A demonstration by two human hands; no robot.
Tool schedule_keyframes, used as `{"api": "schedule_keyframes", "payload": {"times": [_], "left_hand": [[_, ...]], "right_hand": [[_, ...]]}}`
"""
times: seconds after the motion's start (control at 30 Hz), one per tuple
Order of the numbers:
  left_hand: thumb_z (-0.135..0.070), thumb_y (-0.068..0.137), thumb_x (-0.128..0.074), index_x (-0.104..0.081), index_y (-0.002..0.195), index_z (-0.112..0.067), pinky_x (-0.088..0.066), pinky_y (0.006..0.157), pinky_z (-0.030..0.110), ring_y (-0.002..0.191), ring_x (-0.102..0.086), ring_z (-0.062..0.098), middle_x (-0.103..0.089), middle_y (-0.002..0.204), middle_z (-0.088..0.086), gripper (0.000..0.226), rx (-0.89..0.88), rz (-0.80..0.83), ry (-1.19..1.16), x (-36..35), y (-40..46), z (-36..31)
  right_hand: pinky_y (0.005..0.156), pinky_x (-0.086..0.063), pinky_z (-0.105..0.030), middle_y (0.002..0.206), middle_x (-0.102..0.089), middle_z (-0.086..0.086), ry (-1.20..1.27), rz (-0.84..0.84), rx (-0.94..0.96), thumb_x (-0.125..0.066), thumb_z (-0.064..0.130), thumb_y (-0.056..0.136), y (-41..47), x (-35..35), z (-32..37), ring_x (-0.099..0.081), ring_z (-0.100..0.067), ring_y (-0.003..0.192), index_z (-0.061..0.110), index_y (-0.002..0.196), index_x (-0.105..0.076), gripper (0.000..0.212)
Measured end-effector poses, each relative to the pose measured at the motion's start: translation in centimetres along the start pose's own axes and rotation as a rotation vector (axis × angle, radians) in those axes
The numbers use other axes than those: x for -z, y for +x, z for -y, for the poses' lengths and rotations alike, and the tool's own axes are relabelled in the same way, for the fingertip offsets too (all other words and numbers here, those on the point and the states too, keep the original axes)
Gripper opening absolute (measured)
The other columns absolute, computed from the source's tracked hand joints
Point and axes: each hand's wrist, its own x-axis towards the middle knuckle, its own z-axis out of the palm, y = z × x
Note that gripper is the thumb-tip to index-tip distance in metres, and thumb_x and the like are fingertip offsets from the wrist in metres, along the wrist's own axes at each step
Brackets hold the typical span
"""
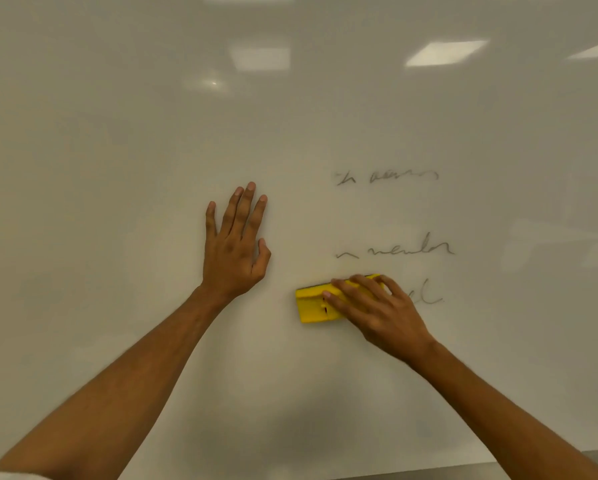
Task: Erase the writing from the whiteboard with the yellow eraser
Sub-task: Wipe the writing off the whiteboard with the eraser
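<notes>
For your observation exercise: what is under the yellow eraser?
The eraser lies flat on the whiteboard, held by the right hand. Any writing beneath it is hidden; a bit of the bottom line shows beside the hand.

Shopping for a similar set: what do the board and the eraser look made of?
Whiteboard: smooth, glossy, probably glass or coated panel, since it mirrors the ceiling lights. Yellow eraser: looks like matte moulded plastic with crisp edges; its wiping face is hidden against the board.

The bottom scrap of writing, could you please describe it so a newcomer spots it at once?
On the whiteboard, find the right hand pressing the yellow eraser. Just right of it sits the bottom scrap. Unlike both longer lines above, it is one short looped stroke.
</notes>
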Motion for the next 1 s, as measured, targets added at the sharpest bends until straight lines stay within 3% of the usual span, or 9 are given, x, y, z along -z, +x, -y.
{"api": "schedule_keyframes", "payload": {"times": [0.23, 0.5, 0.73, 0.87, 1.0], "left_hand": [[-0.027, 0.086, -0.048, -0.024, 0.156, -0.012, -0.006, 0.123, 0.055, 0.154, -0.012, 0.023, -0.016, 0.165, 0.01, 0.075, 0.003, -0.013, 0.048, -0.2, 0.0, -0.1], [-0.028, 0.087, -0.045, -0.024, 0.156, -0.013, -0.009, 0.122, 0.055, 0.153, -0.013, 0.024, -0.018, 0.164, 0.01, 0.074, 0.006, -0.021, 0.06, -0.4, -0.1, -0.1], [-0.029, 0.086, -0.047, -0.03, 0.153, -0.011, -0.007, 0.121, 0.057, 0.152, -0.018, 0.026, -0.023, 0.163, 0.012, 0.072, 0.049, -0.053, -0.016, -0.1, 0.2, -0.7], [-0.032, 0.083, -0.052, -0.035, 0.148, -0.009, -0.01, 0.12, 0.06, 0.148, -0.022, 0.032, -0.03, 0.157, 0.019, 0.072, 0.074, -0.07, -0.03, 0.1, 1.3, -1.6], [-0.033, 0.084, -0.051, -0.031, 0.153, -0.011, -0.006, 0.121, 0.056, 0.151, -0.016, 0.031, -0.023, 0.161, 0.018, 0.075, 0.02, -0.049, -0.03, 0.2, 2.8, -2.2]], "right_hand": [[0.087, -0.043, -0.043, 0.141, -0.052, -0.004, -0.086, -0.106, -0.071, -0.055, 0.022, 0.098, 5.3, 2.1, -5.3, -0.056, -0.028, 0.119, 0.022, 0.143, -0.045, 0.047], [0.079, -0.045, -0.04, 0.138, -0.054, -0.003, -0.139, -0.188, -0.201, -0.045, 0.042, 0.101, 12.4, 4.7, -10.9, -0.058, -0.027, 0.108, 0.022, 0.145, -0.042, 0.048], [0.051, -0.045, -0.03, 0.116, -0.066, -0.009, -0.175, -0.221, -0.416, -0.054, 0.049, 0.093, 13.4, 4.2, -8.6, -0.063, -0.025, 0.077, 0.014, 0.137, -0.052, 0.057], [0.047, -0.041, -0.027, 0.113, -0.066, -0.007, -0.177, -0.211, -0.435, -0.051, 0.05, 0.094, 12.8, 4.2, -7.6, -0.063, -0.022, 0.073, 0.012, 0.137, -0.053, 0.058], [0.045, -0.036, -0.024, 0.114, -0.067, -0.006, -0.19, -0.178, -0.403, -0.048, 0.052, 0.095, 11.0, 4.2, -7.9, -0.061, -0.022, 0.065, 0.014, 0.137, -0.052, 0.057]]}}
